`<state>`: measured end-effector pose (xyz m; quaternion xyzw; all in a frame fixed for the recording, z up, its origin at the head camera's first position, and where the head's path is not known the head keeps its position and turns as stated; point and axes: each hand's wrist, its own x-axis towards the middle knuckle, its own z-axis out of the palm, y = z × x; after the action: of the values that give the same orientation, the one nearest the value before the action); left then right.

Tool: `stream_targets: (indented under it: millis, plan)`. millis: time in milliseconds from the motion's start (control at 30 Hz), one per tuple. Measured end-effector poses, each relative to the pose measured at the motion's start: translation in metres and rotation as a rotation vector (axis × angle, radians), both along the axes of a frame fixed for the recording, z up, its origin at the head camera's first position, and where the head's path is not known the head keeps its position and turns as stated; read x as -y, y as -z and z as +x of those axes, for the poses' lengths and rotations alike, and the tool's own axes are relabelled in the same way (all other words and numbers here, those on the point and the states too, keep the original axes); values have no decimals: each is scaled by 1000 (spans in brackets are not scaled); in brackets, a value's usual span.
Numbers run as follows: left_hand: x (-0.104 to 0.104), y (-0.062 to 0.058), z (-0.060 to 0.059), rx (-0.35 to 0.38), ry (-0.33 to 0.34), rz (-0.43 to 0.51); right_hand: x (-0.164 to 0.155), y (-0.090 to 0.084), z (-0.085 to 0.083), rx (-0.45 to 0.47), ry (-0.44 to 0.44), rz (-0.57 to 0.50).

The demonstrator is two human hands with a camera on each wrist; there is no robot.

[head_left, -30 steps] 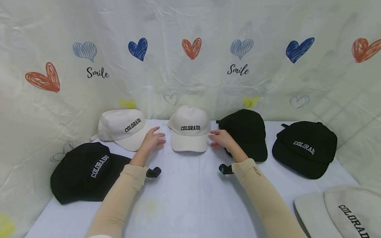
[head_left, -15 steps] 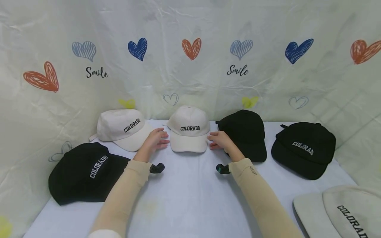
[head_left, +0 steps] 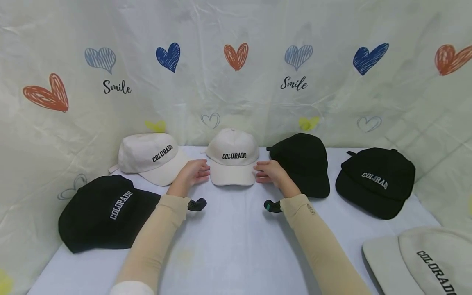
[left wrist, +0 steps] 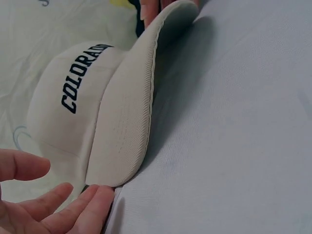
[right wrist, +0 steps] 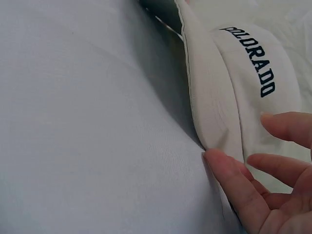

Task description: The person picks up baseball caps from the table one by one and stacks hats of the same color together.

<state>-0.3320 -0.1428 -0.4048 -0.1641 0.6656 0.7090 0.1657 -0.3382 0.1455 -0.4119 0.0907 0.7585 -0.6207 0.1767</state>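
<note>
A white cap [head_left: 232, 157] lettered COLORADO sits at the back middle of the pale blue table [head_left: 236, 246], brim toward me. My left hand [head_left: 197, 172] lies at the brim's left corner with its fingers straight. In the left wrist view its fingertips [left wrist: 95, 197] touch the corner of the brim [left wrist: 122, 131]. My right hand [head_left: 262, 172] lies at the brim's right corner. In the right wrist view its fingers [right wrist: 231, 183] are straight and touch the edge of the cap [right wrist: 234, 83]. Neither hand grips anything.
Another white cap [head_left: 147, 157] sits left of the middle one, with a black cap [head_left: 107, 211] nearer me at far left. Two black caps [head_left: 304, 162] [head_left: 376, 180] lie to the right, and a pale cap [head_left: 424, 260] at the bottom right corner. A heart-printed sheet [head_left: 236, 82] hangs behind.
Both hands have moved inward from beside the white cap until their fingertips meet the two corners of its brim. The cap itself has stayed in place.
</note>
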Motion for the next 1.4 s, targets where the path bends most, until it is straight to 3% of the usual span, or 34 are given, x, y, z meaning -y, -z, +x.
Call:
stream_targets:
  millis: [200,467,633,933,1400]
  plan:
    - [1,-1,0,18,-13,8,5,-2,-2,24,52,-60]
    - [3,4,2,-36,4,7,6,-1,0,19,91,-106]
    - [4,6,3,-59,-4,-30,5,2,0,-3,66,-109]
    - [0,14,1,-134,1,-41,7,2,0,-34,18,-15]
    - [2,12,2,-136,-14,-87,6,2,2,-24,-54,-26]
